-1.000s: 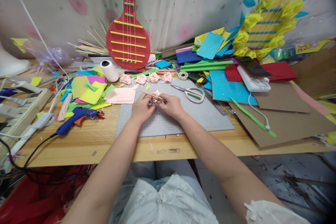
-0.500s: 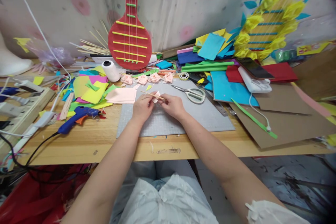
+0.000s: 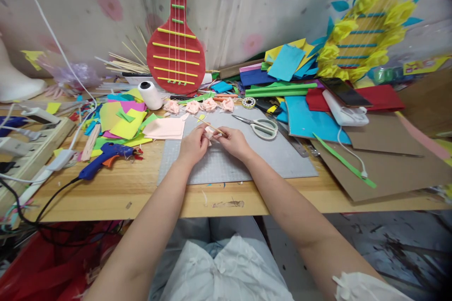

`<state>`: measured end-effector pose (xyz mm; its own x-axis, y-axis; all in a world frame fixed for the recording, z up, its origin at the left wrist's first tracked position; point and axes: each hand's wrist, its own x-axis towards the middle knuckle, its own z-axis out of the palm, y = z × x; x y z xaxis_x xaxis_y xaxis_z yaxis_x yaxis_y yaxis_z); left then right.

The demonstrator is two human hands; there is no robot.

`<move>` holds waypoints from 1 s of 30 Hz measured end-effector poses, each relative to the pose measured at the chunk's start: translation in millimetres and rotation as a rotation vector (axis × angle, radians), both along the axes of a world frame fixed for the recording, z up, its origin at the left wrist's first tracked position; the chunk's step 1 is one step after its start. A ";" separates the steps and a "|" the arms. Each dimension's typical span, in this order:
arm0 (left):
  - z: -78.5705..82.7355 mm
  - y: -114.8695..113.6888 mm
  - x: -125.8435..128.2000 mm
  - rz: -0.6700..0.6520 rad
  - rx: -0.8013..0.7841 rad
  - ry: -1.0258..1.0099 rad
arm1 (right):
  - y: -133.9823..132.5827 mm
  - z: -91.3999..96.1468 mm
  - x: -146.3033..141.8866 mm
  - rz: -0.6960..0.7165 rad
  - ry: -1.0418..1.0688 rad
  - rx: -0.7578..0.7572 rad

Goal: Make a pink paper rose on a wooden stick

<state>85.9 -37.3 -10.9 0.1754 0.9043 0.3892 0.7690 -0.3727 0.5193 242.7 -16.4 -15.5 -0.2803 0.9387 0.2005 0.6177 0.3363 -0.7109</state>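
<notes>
Over the grey cutting mat (image 3: 254,164), my left hand (image 3: 193,145) is closed on a small piece of pale pink paper (image 3: 209,132). My right hand (image 3: 235,142) pinches a thin wooden stick (image 3: 205,121), which slants across the paper towards the upper left. Fingers partly cover where stick and paper meet. Behind my hands several pale pink paper flowers (image 3: 208,104) lie in a row. A stack of pale pink paper squares (image 3: 164,128) rests left of my left hand, and scissors (image 3: 259,126) lie on the mat to the right.
A blue glue gun (image 3: 106,157) lies on the left by a power strip (image 3: 42,160). A thread spool (image 3: 150,95) and a red paper lute (image 3: 175,59) stand at the back. Cardboard sheets (image 3: 384,164), a phone (image 3: 346,91) and a yellow-flowered instrument (image 3: 363,42) are on the right.
The stick has tilted, its free end swinging upward and to the right. The pink paper between my fingers looks more crumpled around it. Both hands stay in nearly the same place.
</notes>
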 end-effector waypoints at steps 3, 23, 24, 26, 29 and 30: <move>0.0 -0.9 -0.3 0.017 -0.009 0.011 | 1.9 -2.9 -1.0 0.054 0.084 -0.047; 3.4 -3.5 0.7 -0.018 -0.020 -0.146 | 7.8 -5.1 -4.2 0.103 0.408 -0.197; 4.5 -3.7 0.4 0.016 0.016 -0.152 | 7.6 -4.8 -4.2 0.082 0.408 -0.183; 6.6 -4.3 0.1 0.115 0.118 -0.179 | 5.8 -2.8 -3.4 -0.013 0.365 -0.105; 7.8 -4.6 2.0 0.211 0.160 -0.292 | 0.2 3.7 -0.7 -0.141 0.162 0.118; 7.5 -4.4 3.8 0.202 0.106 -0.365 | -1.8 6.1 0.2 -0.135 0.069 0.188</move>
<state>89.7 -41.7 -3.4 -0.1675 0.8581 0.4854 0.6050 -0.2993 0.7379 242.9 -18.2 -9.5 -0.1340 0.9111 0.3897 0.6183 0.3842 -0.6857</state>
